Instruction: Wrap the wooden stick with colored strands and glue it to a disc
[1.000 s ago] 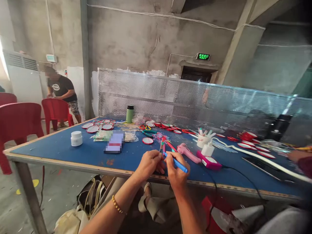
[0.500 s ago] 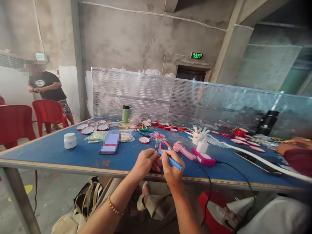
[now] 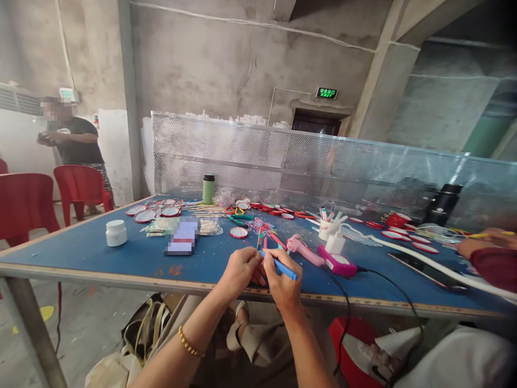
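Observation:
My left hand (image 3: 241, 270) pinches the lower end of a thin red and green stick (image 3: 259, 237) that stands up from the near edge of the blue table (image 3: 121, 257). My right hand (image 3: 283, 283) grips a blue pen-like tool (image 3: 283, 266), its tip touching the stick between both hands. A second red stick (image 3: 277, 240) lies just behind them. A pink glue gun (image 3: 305, 250) and a pink device (image 3: 337, 263) with a black cable rest to the right.
Red-rimmed round discs (image 3: 153, 211), a white jar (image 3: 116, 233), a green bottle (image 3: 208, 189), scissors and a cup of sticks (image 3: 327, 225) cover the table. A perforated metal screen (image 3: 323, 167) stands behind. Another person's hand (image 3: 480, 245) works at right. Someone stands by red chairs (image 3: 81, 188) at left.
The view has shifted a little to the right. My hands stay together on the stick and tool. The person at the left has straightened up and turned.

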The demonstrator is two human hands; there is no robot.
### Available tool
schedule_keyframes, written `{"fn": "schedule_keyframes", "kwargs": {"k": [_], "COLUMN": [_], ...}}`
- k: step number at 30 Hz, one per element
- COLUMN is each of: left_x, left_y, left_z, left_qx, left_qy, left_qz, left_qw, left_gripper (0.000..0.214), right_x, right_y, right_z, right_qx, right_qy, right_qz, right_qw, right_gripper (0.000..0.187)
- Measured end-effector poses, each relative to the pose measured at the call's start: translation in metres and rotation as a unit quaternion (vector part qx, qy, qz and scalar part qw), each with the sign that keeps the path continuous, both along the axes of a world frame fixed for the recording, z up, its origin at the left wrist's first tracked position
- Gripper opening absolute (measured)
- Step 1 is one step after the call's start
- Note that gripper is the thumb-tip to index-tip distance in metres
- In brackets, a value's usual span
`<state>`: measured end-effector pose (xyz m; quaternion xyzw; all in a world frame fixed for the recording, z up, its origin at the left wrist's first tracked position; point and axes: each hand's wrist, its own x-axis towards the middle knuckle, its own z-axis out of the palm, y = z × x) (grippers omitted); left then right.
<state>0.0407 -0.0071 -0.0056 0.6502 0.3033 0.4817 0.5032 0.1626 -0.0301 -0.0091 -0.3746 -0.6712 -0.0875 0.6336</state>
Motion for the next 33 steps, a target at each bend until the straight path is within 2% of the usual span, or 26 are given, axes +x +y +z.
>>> {"fn": "schedule_keyframes", "kwargs": {"k": [5, 10, 13, 16, 18, 20, 24, 27, 29, 31, 33], "left_x": [0.000, 0.000, 0.001, 0.000, 0.000, -0.001, -0.010, -0.026, -0.039, -0.050, -0.059], "left_y": [-0.001, 0.000, 0.002, 0.002, 0.002, 0.001, 0.000, 0.005, 0.011, 0.017, 0.021], "left_z": [0.001, 0.000, -0.001, -0.002, -0.001, 0.001, 0.008, 0.011, 0.012, 0.011, 0.010], "left_qx": [0.003, -0.029, -0.036, -0.035, -0.043, -0.055, -0.065, -0.017, -0.010, -0.019, -0.028], "left_qy": [0.000, -0.016, -0.026, -0.031, -0.033, -0.035, -0.013, 0.037, 0.063, 0.079, 0.095], "left_qz": [-0.003, -0.018, -0.005, 0.006, 0.001, -0.011, -0.025, 0.033, 0.059, 0.051, 0.045], "left_qw": [1.000, 0.999, 0.999, 0.999, 0.999, 0.998, 0.998, 0.999, 0.996, 0.995, 0.994], "left_gripper": [0.025, 0.020, 0.016, 0.020, 0.024, 0.028, 0.032, 0.030, 0.029, 0.030, 0.028], "right_x": [-0.001, 0.005, 0.024, 0.054, 0.076, 0.093, 0.102, 0.094, 0.087, 0.079, 0.073], "right_y": [-0.001, -0.003, -0.011, -0.021, -0.028, -0.034, -0.039, -0.029, -0.014, 0.006, 0.029], "right_z": [-0.002, -0.004, -0.001, 0.002, 0.002, 0.002, 0.008, 0.027, 0.045, 0.063, 0.076], "right_qx": [0.003, -0.011, -0.017, -0.027, -0.033, -0.031, -0.032, -0.067, -0.102, -0.157, -0.216], "right_qy": [0.004, 0.080, 0.102, 0.107, 0.087, 0.026, -0.110, -0.225, -0.301, -0.387, -0.477], "right_qz": [0.000, -0.001, -0.003, -0.040, -0.057, -0.067, -0.091, -0.109, -0.109, -0.116, -0.155], "right_qw": [1.000, 0.997, 0.995, 0.993, 0.994, 0.997, 0.989, 0.966, 0.942, 0.901, 0.838], "right_gripper": [0.018, 0.018, 0.020, 0.019, 0.018, 0.015, 0.011, 0.021, 0.028, 0.032, 0.037]}}
